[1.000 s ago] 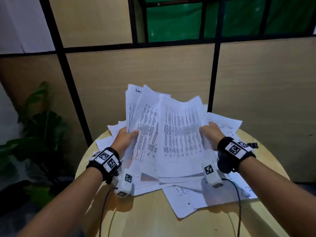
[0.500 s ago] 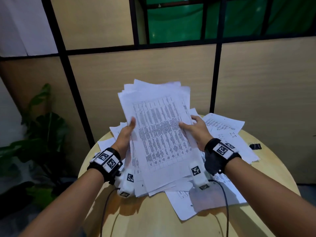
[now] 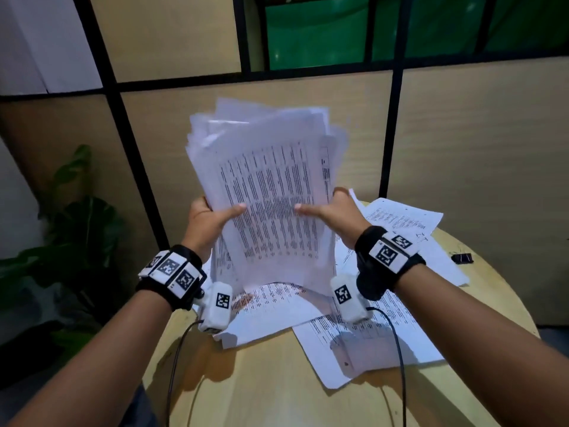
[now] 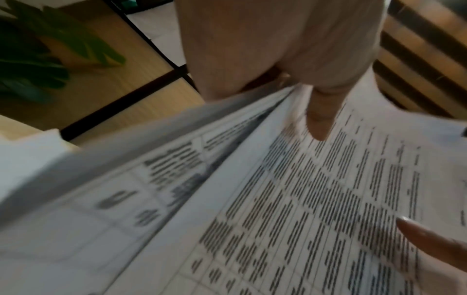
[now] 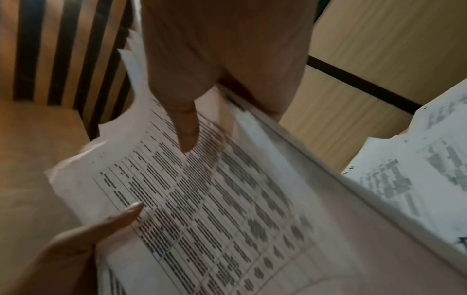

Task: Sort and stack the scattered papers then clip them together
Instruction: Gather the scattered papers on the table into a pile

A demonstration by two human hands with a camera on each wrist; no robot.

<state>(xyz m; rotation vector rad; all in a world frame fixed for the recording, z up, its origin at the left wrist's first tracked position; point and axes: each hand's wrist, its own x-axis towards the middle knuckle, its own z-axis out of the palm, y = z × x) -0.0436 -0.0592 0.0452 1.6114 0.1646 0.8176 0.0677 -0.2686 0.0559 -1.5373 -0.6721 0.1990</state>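
A thick stack of printed papers (image 3: 271,192) stands nearly upright above the round wooden table (image 3: 277,380), its top edges uneven. My left hand (image 3: 209,217) grips the stack's left edge, thumb across the front sheet. My right hand (image 3: 329,211) grips the right edge the same way. In the left wrist view my left hand (image 4: 303,89) pinches the stack of papers (image 4: 278,199); in the right wrist view my right hand (image 5: 202,99) pinches the stack (image 5: 215,199). More loose sheets (image 3: 363,340) lie flat on the table below. A black binder clip (image 3: 462,257) sits at the table's right edge.
A wood-panel partition with black frames (image 3: 391,124) stands close behind the table. A green plant (image 3: 70,229) is at the left, below table height. Cables (image 3: 400,365) trail from both wrist cameras over the table's near side.
Both hands gathered the fanned sheets into one stack, raised it off the table and tilted it upright. Their thumbs have moved in towards the page's middle.
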